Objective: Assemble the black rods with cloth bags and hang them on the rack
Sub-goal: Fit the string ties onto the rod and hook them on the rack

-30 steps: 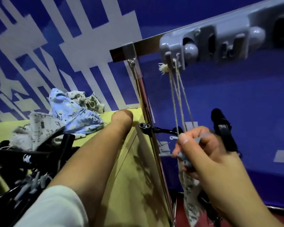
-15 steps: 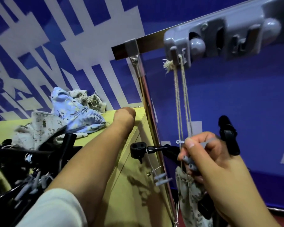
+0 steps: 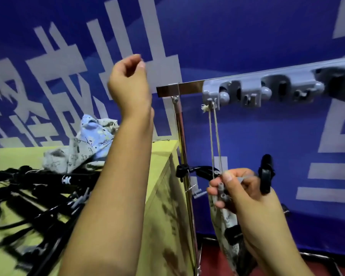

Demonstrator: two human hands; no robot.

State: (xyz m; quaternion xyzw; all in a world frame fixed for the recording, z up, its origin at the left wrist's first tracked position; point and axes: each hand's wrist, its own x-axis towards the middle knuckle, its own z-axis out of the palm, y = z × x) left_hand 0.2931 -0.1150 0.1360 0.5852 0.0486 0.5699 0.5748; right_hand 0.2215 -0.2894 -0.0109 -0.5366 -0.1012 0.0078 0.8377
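Note:
A grey hook rack sits on a metal bar at the upper right. From its leftmost hook a loop of beige string runs down taut to a patterned cloth bag. My right hand grips the bag's neck together with grey pegs and the black rods, which stick out to both sides of my fist. My left hand is raised in front of the blue wall, left of the rack, with its fingers curled and nothing visible in them.
A yellow table on the left carries a pile of black rods and several crumpled cloth bags. The rack's shiny upright pole stands at the table's corner. Blue banner wall behind.
My left hand has risen from behind the table's far edge to above rack height. My right hand keeps its grip on the bag and rods; the view has tilted up.

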